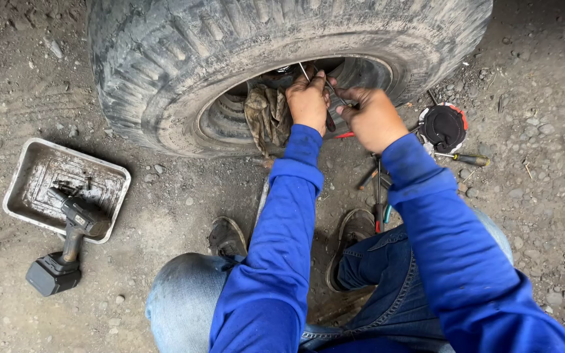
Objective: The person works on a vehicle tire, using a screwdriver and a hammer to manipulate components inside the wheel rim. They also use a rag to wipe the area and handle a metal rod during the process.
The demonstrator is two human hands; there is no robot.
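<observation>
blue sleeves (295, 216), grey treaded tyre (184, 46), dull grey tray (27, 180), black drill (67, 245).

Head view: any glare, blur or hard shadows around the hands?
Head view: soft, even daylight, no glare; both hands, left and right, sharp; deep shadow inside the tyre opening hides what they grip; wide-lens bending at the edges.

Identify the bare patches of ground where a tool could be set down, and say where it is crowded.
Bare dirt lies between the metal tray and the person's left shoe, and at far right beyond the yellow-handled screwdriver. It is crowded right of the right hand, where loose hand tools and a round black object cluster beside the tyre.
</observation>
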